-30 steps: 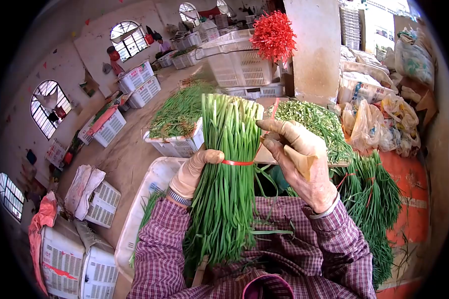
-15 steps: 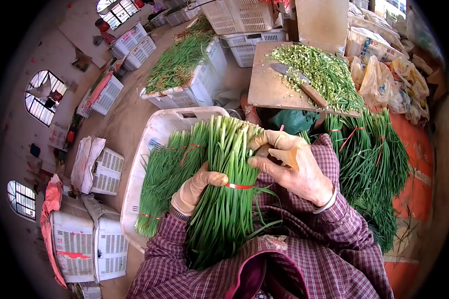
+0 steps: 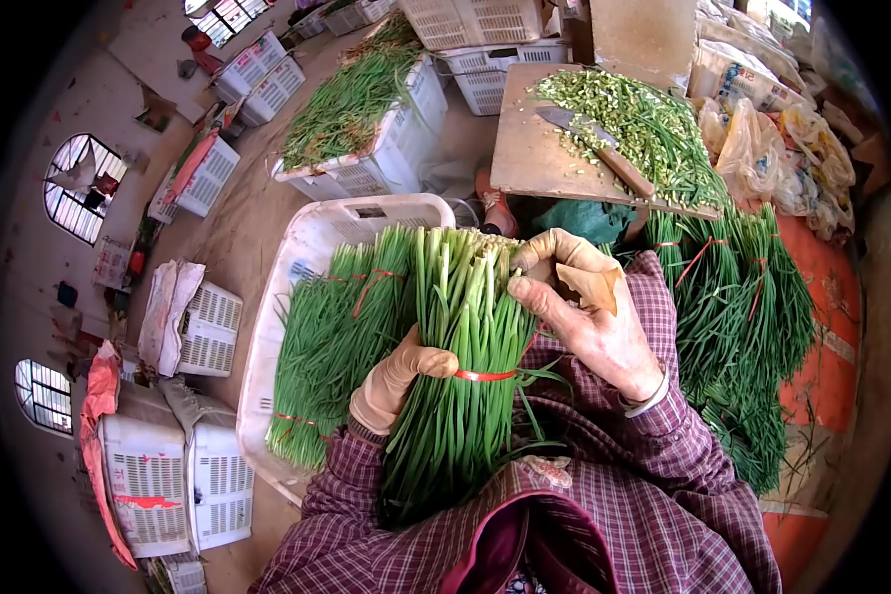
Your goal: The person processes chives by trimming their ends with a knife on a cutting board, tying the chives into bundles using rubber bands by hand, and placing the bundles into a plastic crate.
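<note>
A thick bundle of garlic chives [image 3: 470,327] stands upright in front of my chest, its pale stem ends up and its green leaves down. A red band [image 3: 487,376] circles it at mid-height. My left hand [image 3: 403,381], in a thin tan glove, is wrapped round the bundle's left side, thumb in front just above the band. My right hand [image 3: 589,307], its glove torn and bunched at the fingers, pinches at the right edge of the stem tops with thumb and forefinger. What exactly lies between those fingertips is partly hidden.
Tied chive bundles lie in a white crate [image 3: 267,337] on the left. A knife [image 3: 604,153] and chopped stem pieces [image 3: 653,124] rest on a wooden board [image 3: 525,158] ahead. More tied bundles [image 3: 738,307] lie at right. A chive-filled crate [image 3: 366,163] stands beyond.
The bundle and both hands have shifted slightly right in view. The right thumb and forefinger have moved a little up toward the stem tops. The left grip stays the same.
</note>
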`<state>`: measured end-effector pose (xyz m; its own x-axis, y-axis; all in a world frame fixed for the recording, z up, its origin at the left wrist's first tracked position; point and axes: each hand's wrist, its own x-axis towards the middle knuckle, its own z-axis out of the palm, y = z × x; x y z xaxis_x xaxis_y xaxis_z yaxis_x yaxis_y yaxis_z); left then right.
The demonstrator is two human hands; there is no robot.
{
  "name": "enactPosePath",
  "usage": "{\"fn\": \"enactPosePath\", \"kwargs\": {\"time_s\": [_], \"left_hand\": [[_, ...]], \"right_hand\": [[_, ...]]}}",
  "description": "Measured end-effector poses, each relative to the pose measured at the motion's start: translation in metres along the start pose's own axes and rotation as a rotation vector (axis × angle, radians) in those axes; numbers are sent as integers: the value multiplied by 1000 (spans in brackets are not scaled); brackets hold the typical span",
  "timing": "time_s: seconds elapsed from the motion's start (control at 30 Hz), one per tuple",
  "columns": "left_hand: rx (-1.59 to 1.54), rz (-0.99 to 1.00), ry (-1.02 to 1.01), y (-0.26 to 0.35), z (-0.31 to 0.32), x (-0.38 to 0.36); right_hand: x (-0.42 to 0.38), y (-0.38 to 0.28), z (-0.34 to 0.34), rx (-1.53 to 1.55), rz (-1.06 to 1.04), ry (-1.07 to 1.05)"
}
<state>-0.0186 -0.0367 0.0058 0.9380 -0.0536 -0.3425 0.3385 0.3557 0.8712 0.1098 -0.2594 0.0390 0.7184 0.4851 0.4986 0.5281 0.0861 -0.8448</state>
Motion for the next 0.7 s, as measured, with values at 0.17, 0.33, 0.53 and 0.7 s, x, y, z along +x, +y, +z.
{"fn": "enactPosePath", "kwargs": {"time_s": [0.17, 0.33, 0.53, 0.7], "left_hand": [[30, 11, -26, 2, -1, 9], [31, 12, -45, -3, 0, 13], [-60, -16, -43, -17, -18, 15], [-104, -59, -29, -25, -38, 16]], "right_hand": [[13, 1, -10, -173, -186, -3], [21, -5, -10, -334, -207, 39], [60, 18, -93, -389, -122, 681], [29, -20, -90, -372, -4, 288]]}}
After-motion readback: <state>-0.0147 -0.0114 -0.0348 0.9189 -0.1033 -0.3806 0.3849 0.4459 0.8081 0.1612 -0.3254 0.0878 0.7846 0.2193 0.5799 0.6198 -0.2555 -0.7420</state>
